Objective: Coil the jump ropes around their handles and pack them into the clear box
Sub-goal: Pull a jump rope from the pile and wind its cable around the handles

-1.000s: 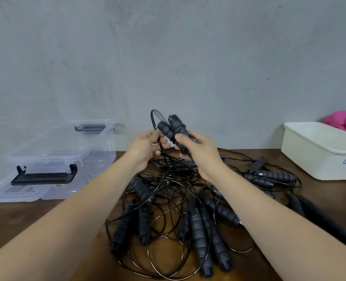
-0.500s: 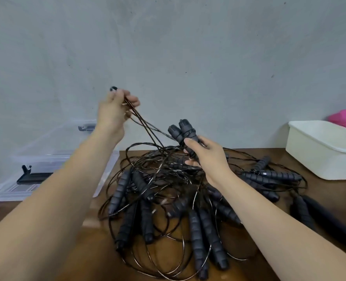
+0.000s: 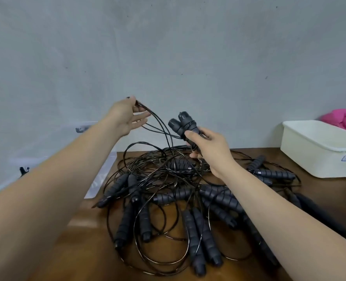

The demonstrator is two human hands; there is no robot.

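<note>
Black cord [image 3: 158, 120]: your left hand [image 3: 125, 116] pinches its strands left of centre, above the pile.
Paired handles [image 3: 183, 124]: your right hand [image 3: 208, 151] grips them at centre frame, with cord wound round them.
Rope pile [image 3: 168, 191]: tangled on the wooden table [image 3: 87, 250], lower centre.
Clear box [image 3: 46, 145]: at the left edge, behind your left forearm.
</note>
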